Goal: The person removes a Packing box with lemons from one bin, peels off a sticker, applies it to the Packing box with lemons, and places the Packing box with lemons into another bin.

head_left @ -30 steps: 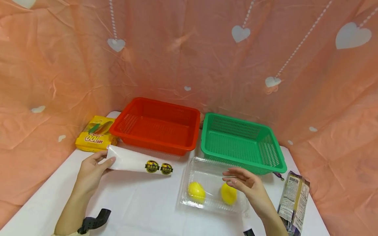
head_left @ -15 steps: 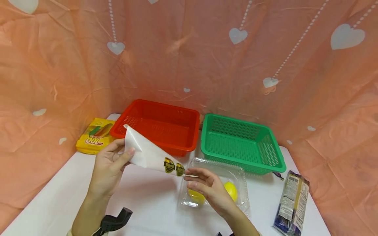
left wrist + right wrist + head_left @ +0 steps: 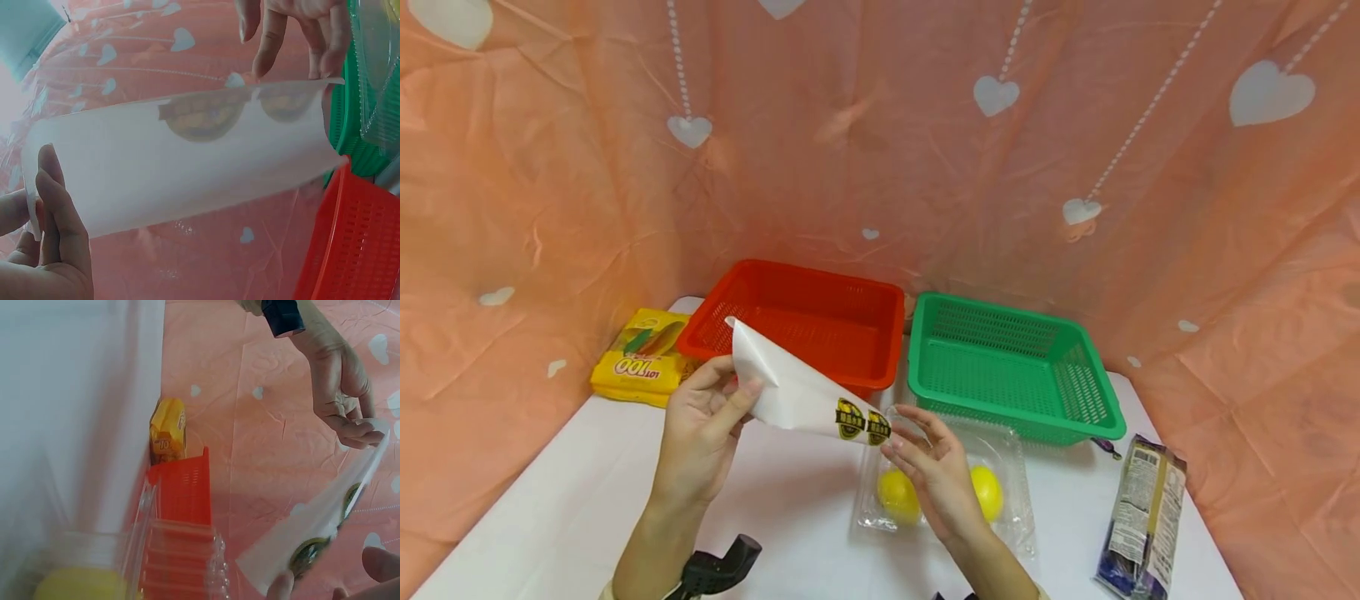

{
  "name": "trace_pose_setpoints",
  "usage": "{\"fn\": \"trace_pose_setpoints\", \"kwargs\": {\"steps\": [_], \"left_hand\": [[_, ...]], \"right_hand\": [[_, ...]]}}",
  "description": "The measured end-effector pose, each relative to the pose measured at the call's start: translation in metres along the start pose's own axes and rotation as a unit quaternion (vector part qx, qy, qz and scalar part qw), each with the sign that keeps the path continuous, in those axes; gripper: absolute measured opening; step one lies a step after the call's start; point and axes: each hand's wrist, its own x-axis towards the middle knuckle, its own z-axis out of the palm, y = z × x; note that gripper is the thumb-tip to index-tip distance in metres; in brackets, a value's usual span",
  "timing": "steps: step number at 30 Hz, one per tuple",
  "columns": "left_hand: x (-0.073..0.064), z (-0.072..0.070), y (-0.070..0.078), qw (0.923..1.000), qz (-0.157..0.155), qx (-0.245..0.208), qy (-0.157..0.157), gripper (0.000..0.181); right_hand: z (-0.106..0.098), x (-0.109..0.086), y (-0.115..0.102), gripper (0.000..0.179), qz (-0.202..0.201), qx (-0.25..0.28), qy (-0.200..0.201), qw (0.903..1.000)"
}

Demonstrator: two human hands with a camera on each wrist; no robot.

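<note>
My left hand (image 3: 700,429) pinches one end of a white sticker sheet (image 3: 797,387) between thumb and fingers. Two round black-and-yellow stickers (image 3: 852,419) sit near its far end. The sheet is held up off the table, curved and slanting down to the right. My right hand (image 3: 936,471) is at that far end, its fingers spread and fingertips at the sheet's edge; no firm grip shows. Below and behind the right hand, a clear plastic clamshell box (image 3: 1018,492) holds a yellow lemon-like fruit (image 3: 898,493) at left and another yellow fruit (image 3: 987,492) at right.
A red basket (image 3: 827,287) and a green basket (image 3: 1015,417) stand along the back of the white table (image 3: 805,542). A yellow packet (image 3: 640,358) lies at the left. A purple-and-gold packet (image 3: 1146,517) lies at the right edge. A pink curtain (image 3: 850,167) hangs behind.
My left hand has raised the sticker sheet and carried it right. My right hand has moved left from above the clamshell box to the stickered end of the sheet.
</note>
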Motion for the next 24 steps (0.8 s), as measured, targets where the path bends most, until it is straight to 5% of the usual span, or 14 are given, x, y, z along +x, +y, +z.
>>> {"fn": "trace_pose_setpoints", "kwargs": {"steps": [8, 16, 24], "left_hand": [[0.000, -0.001, -0.006, 0.9992, -0.031, -0.015, 0.017, 0.026], [-0.011, 0.010, -0.028, 0.9968, -0.041, -0.068, -0.005, 0.029], [-0.025, 0.055, -0.063, 0.9965, -0.060, 0.034, 0.047, 0.022]], "right_hand": [[-0.004, 0.000, 0.000, 0.030, -0.026, 0.042, 0.064, 0.9968], [-0.009, 0.001, -0.005, 0.032, -0.136, 0.071, 0.133, 0.9791], [-0.007, 0.003, 0.000, 0.032, -0.201, 0.057, 0.137, 0.9683]]}}
